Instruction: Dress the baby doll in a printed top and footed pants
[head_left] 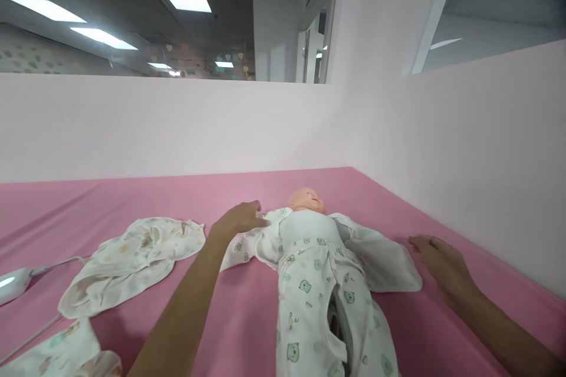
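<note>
Baby doll with peach head and white torso [308, 225] lies on its back on the smooth pink sheet [247, 318]. White cotton trousers with green animal prints [305, 300] cover its legs; a white printed jacket [265, 241] is spread open under it. Your bare left hand [242, 218] is at one sleeve; can't tell if its grip is closed on cloth. Your bare right hand [437, 256], grip apart and empty, sits just beside the jacket's plain white other side.
</note>
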Demonstrator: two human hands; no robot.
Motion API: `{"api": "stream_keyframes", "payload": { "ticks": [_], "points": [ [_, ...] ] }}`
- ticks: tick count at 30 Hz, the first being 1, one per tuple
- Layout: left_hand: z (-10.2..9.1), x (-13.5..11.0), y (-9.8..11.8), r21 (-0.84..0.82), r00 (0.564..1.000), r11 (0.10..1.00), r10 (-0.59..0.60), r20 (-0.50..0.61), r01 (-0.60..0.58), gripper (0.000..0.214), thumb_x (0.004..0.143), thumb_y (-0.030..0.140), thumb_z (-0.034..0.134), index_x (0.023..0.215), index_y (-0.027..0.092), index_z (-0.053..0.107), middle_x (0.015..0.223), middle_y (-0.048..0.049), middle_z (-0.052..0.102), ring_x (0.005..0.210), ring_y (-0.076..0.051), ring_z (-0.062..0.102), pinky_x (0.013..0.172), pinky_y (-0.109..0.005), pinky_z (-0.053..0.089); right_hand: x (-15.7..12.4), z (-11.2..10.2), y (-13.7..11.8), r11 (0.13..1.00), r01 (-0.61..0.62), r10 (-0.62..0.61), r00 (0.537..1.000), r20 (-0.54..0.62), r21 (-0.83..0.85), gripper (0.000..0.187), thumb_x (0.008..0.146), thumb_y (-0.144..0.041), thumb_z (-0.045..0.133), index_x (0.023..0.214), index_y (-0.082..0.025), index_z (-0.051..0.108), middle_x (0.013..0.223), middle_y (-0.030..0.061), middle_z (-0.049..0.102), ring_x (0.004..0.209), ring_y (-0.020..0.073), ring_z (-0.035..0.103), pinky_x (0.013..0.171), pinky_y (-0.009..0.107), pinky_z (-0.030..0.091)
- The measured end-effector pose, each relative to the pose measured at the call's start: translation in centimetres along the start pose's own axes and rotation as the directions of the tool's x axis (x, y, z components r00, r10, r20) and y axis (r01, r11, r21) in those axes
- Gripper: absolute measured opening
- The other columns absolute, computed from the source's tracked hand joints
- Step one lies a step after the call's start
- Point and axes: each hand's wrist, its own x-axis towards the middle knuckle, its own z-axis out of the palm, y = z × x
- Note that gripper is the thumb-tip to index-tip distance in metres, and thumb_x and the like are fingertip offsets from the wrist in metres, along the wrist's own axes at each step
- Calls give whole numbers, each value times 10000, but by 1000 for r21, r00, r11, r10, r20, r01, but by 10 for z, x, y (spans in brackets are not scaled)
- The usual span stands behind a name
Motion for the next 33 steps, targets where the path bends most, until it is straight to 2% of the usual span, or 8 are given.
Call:
{"api": "stream_keyframes", "payload": {
  "ticks": [3,6,8,12,15,19,23,33],
  "points": [
    [14,7,17,12,993,994,111,-41,-111,548,762,583,530,1192,248,482,1184,-63,596,980,-218,585,683,-266,430,-26,20,-29,991,119,-111,987,120,-63,281,753,-418,542,928,-217,632,1003,108,673,851,266,629,650,375,504],
    [26,13,29,125,984,984,140,-111,-126,296,861,434,435,981,183,538,1007,-102,637,890,-243,602,695,-312,411,-52,52,-71,917,383,-345,903,255,-115,257,812,-401,464,899,-212,615,982,80,666,853,241,614,701,366,490],
    [29,15,32,168,981,981,125,-151,-100,214,896,300,353,886,167,522,935,-121,641,855,-252,607,714,-337,395,-66,80,-98,785,600,-522,775,356,-155,253,846,-339,410,905,-205,617,1020,81,658,944,237,594,787,367,469],
    [29,17,27,195,974,980,69,-215,-27,222,918,260,283,905,170,486,981,-136,642,849,-252,618,665,-323,390,-83,142,-137,339,920,-556,364,747,-196,228,815,-229,474,983,-178,619,1071,100,653,1025,237,575,855,339,422],
    [30,13,18,203,972,978,11,-236,39,254,937,295,256,934,169,477,997,-148,642,864,-268,627,635,-319,391,-89,180,-147,236,961,-477,241,845,-142,351,690,-136,589,1038,-161,622,1130,121,642,1049,268,571,867,355,411],
    [41,0,-2,240,973,965,-54,-222,108,285,950,304,251,969,151,491,947,-165,651,876,-295,641,632,-332,402,-91,205,-146,175,974,-391,200,898,-141,544,683,-111,607,1221,-164,541,1234,149,589,1137,308,528,930,441,381],
    [56,-14,-24,286,974,945,-101,-202,157,283,945,287,279,984,134,513,929,-168,656,872,-315,646,642,-357,427,-85,210,-144,151,976,-363,203,909,-158,458,728,-213,607,1181,-168,556,1191,168,588,1110,337,526,907,501,380],
    [86,-19,-52,320,962,914,-199,-189,251,246,921,174,296,1018,132,519,892,-146,661,873,-309,655,690,-374,464,-51,180,-152,146,965,-385,256,887,-216,321,762,-359,585,1045,-210,557,1073,102,590,984,267,552,780,351,408]
  ]
}}
